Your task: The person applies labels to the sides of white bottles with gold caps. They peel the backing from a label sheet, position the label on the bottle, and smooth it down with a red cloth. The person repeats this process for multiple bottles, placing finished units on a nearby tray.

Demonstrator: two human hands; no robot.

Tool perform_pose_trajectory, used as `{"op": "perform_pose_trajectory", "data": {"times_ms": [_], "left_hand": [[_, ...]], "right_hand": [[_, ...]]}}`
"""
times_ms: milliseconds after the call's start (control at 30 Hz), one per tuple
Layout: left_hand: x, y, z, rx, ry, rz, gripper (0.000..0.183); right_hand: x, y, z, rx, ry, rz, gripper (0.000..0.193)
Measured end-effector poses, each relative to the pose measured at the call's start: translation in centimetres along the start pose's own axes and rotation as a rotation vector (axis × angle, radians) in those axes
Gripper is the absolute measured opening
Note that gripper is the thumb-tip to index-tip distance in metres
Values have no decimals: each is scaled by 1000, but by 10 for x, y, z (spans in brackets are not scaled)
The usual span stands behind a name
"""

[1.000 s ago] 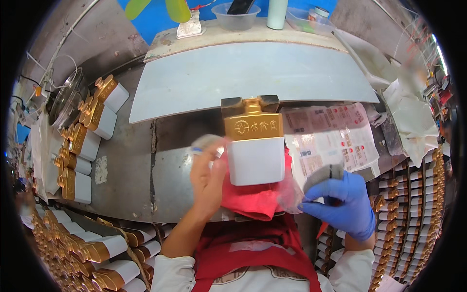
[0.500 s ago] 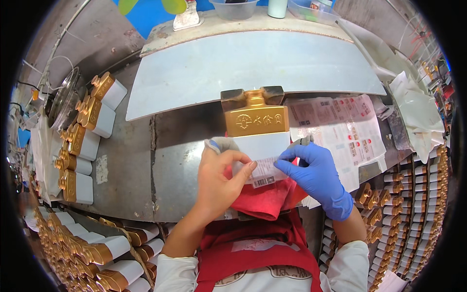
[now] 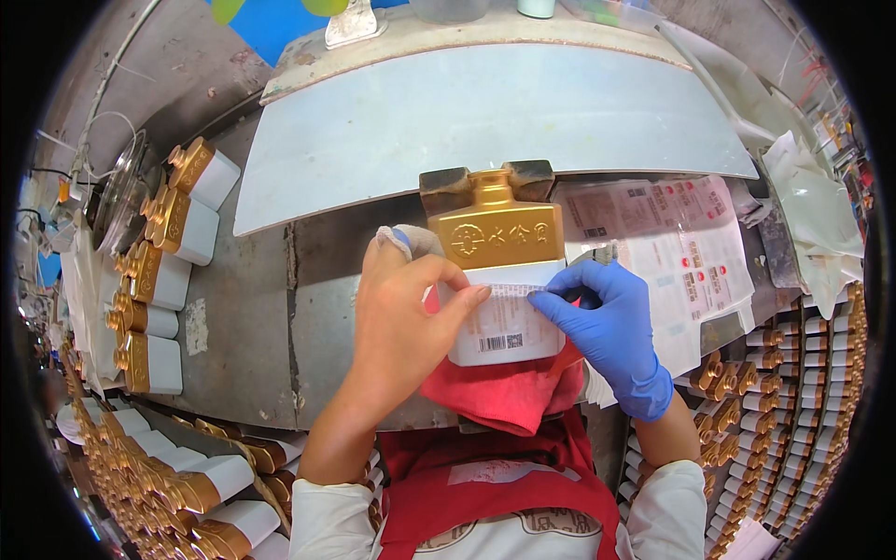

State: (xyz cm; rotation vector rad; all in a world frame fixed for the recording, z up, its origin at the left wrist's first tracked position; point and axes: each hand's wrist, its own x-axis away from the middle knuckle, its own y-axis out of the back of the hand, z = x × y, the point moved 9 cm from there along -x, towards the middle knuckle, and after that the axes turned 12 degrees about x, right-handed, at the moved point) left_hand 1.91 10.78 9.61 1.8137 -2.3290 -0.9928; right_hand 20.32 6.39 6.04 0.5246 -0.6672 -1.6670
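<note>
At the far left, five white bottles with gold shoulders (image 3: 154,280) are lying in a column on the grey metal table (image 3: 243,336), well apart from your hands. Nearer you on the left, a crowded row of the same bottles (image 3: 187,476) is running along the table's near edge; that row is too packed to count.

Your left hand (image 3: 401,327), bare, is wrapping around the left side of one white and gold bottle (image 3: 495,271) at the centre of the table. Its fingers are curling together, the thumb pressing flat on the white face, and one fingertip is wearing a small cloth cot (image 3: 406,240). The bottle is resting on one red cloth (image 3: 504,392) just in front of your red apron (image 3: 485,476).

One white label (image 3: 499,322) with a barcode is lying on the bottle's face, touching both hands.

Your right hand (image 3: 611,322), in one blue glove, is pinching the label's upper right edge between thumb and forefinger, the other fingers folding loosely behind.

To the right, sheets of printed labels (image 3: 672,243) are spreading over the table; how many sheets, you cannot tell. At the far right, small gold-capped bottles (image 3: 793,392) are standing in dense rows, too many to count.
</note>
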Motion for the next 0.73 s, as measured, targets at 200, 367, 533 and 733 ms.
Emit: {"op": "perform_pose_trajectory", "data": {"times_ms": [200, 367, 533, 733], "left_hand": [[-1, 11, 23, 146, 133, -53, 28], [24, 8, 44, 313, 110, -181, 44], [44, -42, 35, 640, 111, 19, 81], [45, -60, 38, 819, 251, 105, 97]], "right_hand": [[-2, 3, -11, -155, -39, -78, 25], [5, -4, -40, -335, -182, -29, 56], [14, -22, -43, -241, -123, 50, 75], [13, -38, -50, -227, -178, 129, 79]]}}
